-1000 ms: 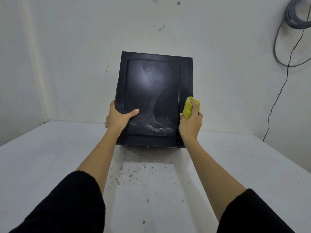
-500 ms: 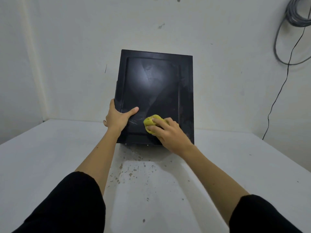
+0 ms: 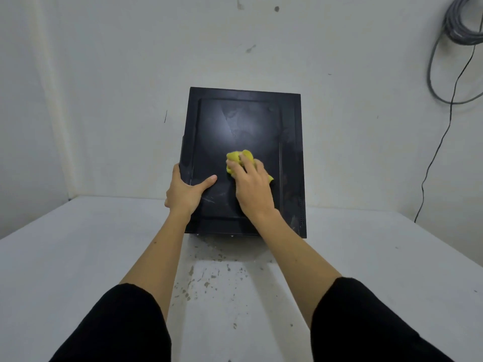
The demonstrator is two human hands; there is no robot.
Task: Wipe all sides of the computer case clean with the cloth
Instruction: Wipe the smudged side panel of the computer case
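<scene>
Case: the case (image 3: 243, 142) stands on its edge on the table (image 3: 78, 257), broad panel facing the person so it can be wiped.
Left hand: left hand (image 3: 187, 190) clamps the case's left edge, thumb on the panel, steadying it.
Right hand: right hand (image 3: 251, 186) presses the bunched cloth (image 3: 236, 159) onto mid-panel.
Change: the cloth has travelled up from the lower panel; smears remain low down.

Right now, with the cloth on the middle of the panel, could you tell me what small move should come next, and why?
Probably draw the yellow cloth down and left under the right hand onto the pale streaks low on the computer case, while the left hand grips its left edge.
</scene>
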